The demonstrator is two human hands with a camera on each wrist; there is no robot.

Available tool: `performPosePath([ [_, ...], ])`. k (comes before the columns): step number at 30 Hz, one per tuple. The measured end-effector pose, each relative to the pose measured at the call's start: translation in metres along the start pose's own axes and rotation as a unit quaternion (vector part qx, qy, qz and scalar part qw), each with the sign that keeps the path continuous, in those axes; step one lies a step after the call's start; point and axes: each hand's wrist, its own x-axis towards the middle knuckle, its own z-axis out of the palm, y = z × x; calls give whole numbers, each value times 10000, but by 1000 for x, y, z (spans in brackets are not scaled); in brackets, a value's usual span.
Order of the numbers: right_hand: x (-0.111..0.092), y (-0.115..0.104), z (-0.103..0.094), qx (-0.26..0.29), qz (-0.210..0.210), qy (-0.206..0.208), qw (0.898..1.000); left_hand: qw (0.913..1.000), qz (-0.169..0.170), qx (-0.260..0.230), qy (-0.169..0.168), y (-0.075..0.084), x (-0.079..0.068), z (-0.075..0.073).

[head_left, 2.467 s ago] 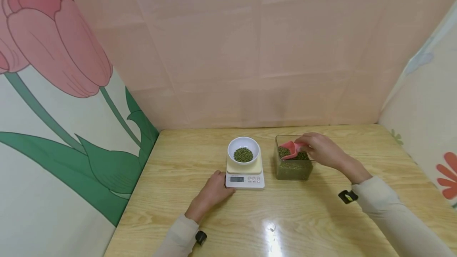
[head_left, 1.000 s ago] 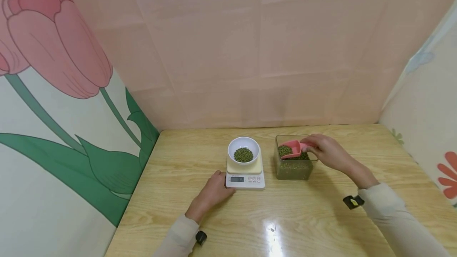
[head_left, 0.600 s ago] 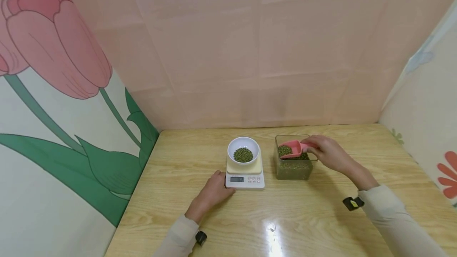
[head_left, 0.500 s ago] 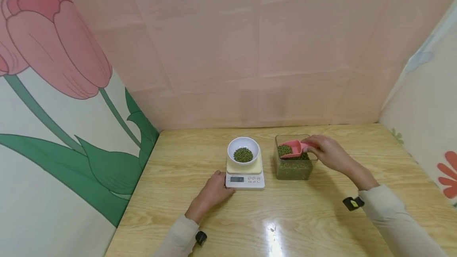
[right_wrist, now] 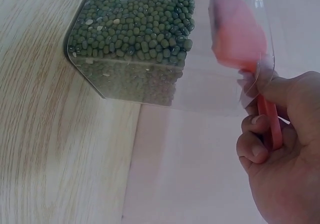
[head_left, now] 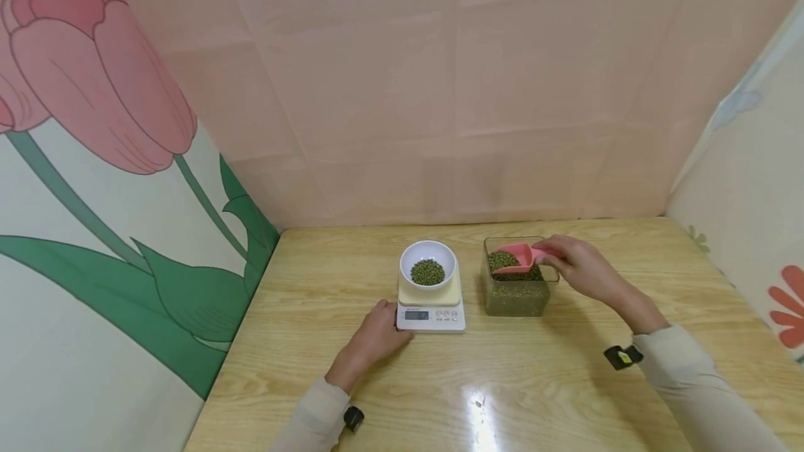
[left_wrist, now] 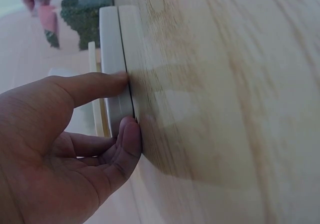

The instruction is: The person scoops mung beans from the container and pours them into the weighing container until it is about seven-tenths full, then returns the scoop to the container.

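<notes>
My right hand [head_left: 581, 267] pinches the handle of a pink scoop [right_wrist: 239, 31] at the upper right of a clear plastic container [head_left: 516, 302]. The scoop's bowl is inside the rim, above the heap of green mung beans [right_wrist: 135, 29], with beans showing at its mouth. To the left of the container stands a white kitchen scale [head_left: 433, 324] with a small display. A white bowl [head_left: 410, 260] holding some mung beans rests on its cream platform. My left hand [head_left: 375, 333] grips the scale's near left corner, thumb and curled fingers [left_wrist: 131, 136] against its edges.
Both items stand on a wood-grain table [head_left: 301, 312], near its back edge. A plain pink sheet [head_left: 377, 89] hangs behind it. A wall with painted tulips [head_left: 119, 75] rises at left, and another flowered wall [head_left: 754, 229] at right.
My right hand has moved slightly right with the scoop, which has levelled out over the beans and lately risen a little. My left hand, the scale and the bowl have stayed put.
</notes>
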Motion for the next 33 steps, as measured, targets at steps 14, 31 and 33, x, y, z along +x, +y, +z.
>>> performPosePath([
  [14,-2,0,-1,102,97,138,9998,10000,8,55,29,-2,0,1],
  [31,-3,1,-4,276,268,203,9991,10000,-82,11,7,-3,1,2],
  [33,-3,1,-4,277,263,217,9990,10000,-81,18,9,-4,1,3],
])
